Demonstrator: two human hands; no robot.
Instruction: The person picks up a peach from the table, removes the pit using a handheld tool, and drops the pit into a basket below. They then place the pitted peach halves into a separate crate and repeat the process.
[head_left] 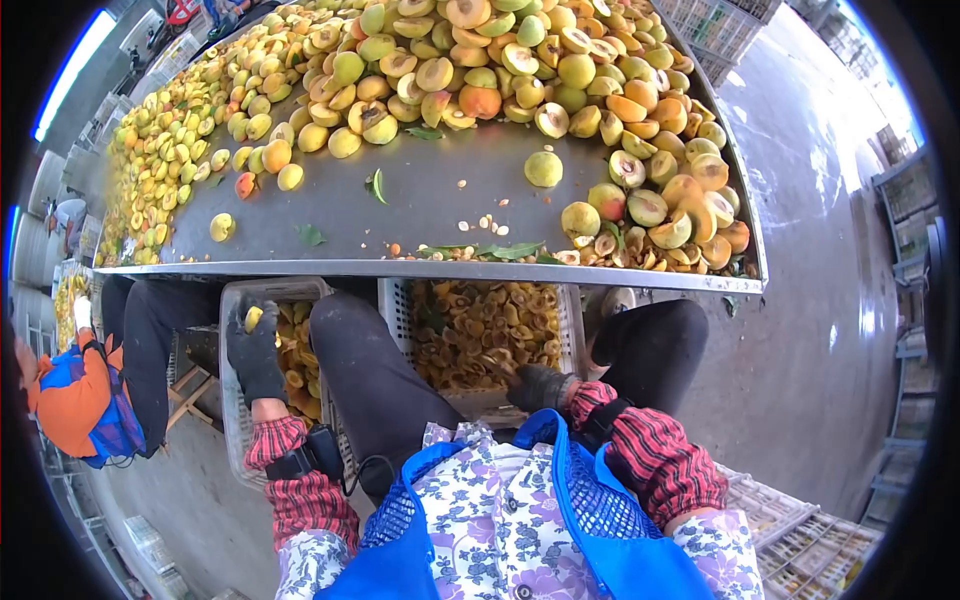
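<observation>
My left hand (pixel 256 362), in a dark glove, is over the left crate (pixel 232 415) with a yellow peach piece (pixel 253 318) held at its fingertips. Below it, more cut peach pieces (pixel 297 350) lie in that crate. My right hand (pixel 540 386), also gloved, is low at the near edge of the middle crate (pixel 572 330). Its fingers are curled, and what they hold is too dark to make out. Brownish peach scraps (pixel 480 325) fill much of this crate, close to the right fingers.
A metal table (pixel 400 215) with a raised rim stands before me, heaped with halved and whole peaches (pixel 480 60). Loose pits and leaves (pixel 510 250) lie near its front edge. At the left sits a co-worker in orange sleeves (pixel 75 400). Stacked crates (pixel 800 530) stand behind my right side.
</observation>
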